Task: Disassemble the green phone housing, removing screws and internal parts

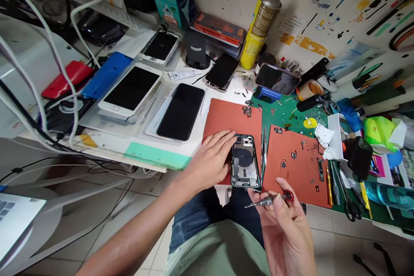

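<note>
Pinning down an opened smartphone rear housing (246,161), the left hand (210,159) lies flat with its fingers (224,139) close together, their tips pressed against the housing's left edge near the far end. The housing lies face down, its long axis running far to near, on the near edge of a terracotta silicone mat (234,116), with its camera cutout (247,141) at the far end. The right hand (281,228) sits nearer the viewer and just right of the housing, its fingers (274,196) pinching a slim precision screwdriver (270,199) with a red cap. The driver's tip points left, just off the housing's near end and not touching it (the bit's shape is too small to make out). To the right lies a second terracotta mat (300,172) scattered with small metal parts, on a green work mat (281,112). Several phones lie farther left.
</note>
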### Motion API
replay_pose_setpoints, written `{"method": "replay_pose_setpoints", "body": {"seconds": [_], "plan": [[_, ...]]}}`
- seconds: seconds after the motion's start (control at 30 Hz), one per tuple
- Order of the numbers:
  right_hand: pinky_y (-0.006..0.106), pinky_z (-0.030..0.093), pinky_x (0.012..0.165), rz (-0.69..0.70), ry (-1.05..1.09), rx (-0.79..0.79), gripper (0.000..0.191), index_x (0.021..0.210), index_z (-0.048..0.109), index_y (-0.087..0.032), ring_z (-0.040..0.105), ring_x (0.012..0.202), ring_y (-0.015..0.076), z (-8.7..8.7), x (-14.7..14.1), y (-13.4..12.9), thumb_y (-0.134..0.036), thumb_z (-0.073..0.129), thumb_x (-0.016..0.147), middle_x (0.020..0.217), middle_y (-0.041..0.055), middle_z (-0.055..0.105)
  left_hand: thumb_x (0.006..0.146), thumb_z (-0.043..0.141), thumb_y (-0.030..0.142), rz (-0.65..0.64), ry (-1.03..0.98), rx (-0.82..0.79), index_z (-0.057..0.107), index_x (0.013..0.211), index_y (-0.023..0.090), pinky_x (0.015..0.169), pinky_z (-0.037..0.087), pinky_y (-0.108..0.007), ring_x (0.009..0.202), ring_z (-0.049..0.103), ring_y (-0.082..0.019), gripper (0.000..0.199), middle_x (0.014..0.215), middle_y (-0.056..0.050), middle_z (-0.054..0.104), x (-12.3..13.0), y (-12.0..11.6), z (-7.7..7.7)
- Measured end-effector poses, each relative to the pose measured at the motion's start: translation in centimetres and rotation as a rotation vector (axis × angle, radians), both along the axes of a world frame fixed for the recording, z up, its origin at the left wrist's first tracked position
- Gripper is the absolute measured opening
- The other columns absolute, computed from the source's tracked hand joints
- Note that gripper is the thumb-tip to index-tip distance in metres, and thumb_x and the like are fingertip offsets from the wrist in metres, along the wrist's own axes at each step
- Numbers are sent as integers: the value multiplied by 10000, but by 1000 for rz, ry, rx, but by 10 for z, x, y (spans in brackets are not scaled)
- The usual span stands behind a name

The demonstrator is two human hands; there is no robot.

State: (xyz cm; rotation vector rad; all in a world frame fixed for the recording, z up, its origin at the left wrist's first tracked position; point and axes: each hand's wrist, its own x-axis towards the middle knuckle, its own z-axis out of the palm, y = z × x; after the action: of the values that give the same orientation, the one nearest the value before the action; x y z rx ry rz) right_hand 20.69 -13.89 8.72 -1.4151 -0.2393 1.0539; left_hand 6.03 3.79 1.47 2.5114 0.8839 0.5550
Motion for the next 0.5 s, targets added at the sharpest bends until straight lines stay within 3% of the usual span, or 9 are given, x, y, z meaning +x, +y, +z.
{"method": "replay_pose_setpoints", "body": {"seconds": [0.13,0.37,0.5], "plan": [[641,647,1014,15,-20,1,343,1301,649,-353,801,886,225,9,-4,6,-468,769,1001,909,-28,791,868,500,-40,32,7,47,585,1512,79,1181,518,-581,1495,547,-361,660,1586,-187,611,4,0,-7],[599,666,994,-59,2,-59,439,1288,675,-288,796,793,215,11,-9,6,-502,836,940,839,-7,783,969,477,-16,52,19,83,616,1491,80,1185,514,-550,1475,566,-347,548,1552,-183,642,7,0,-12],[485,719,786,-68,-97,-146,464,1312,680,-272,826,823,258,12,13,-2,-473,851,930,859,29,818,1034,442,21,50,24,83,610,1492,88,1179,517,-541,1482,555,-338,492,1557,-180,637,5,0,-10]]}}
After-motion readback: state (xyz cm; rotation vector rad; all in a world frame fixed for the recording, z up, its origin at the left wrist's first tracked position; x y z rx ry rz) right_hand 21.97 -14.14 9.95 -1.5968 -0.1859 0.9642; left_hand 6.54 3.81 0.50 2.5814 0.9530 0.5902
